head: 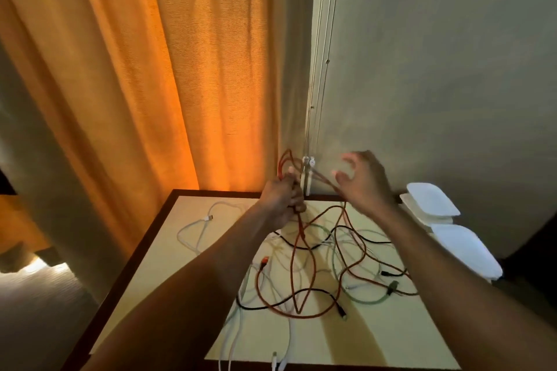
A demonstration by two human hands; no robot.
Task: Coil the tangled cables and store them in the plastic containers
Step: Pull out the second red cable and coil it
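Observation:
An orange cable rises from a tangle of black, white and pale green cables on the cream table. My left hand grips a bunch of orange loops held up above the far table edge. My right hand hovers to the right of it, blurred, fingers loosely curled, with a strand of the orange cable running across its palm side. Whether it pinches that strand I cannot tell. White plastic containers with lids stand stacked at the table's right edge.
A separate white cable with a USB plug lies at the table's far left. More white cable ends hang over the near edge. An orange curtain and a grey wall stand right behind the table.

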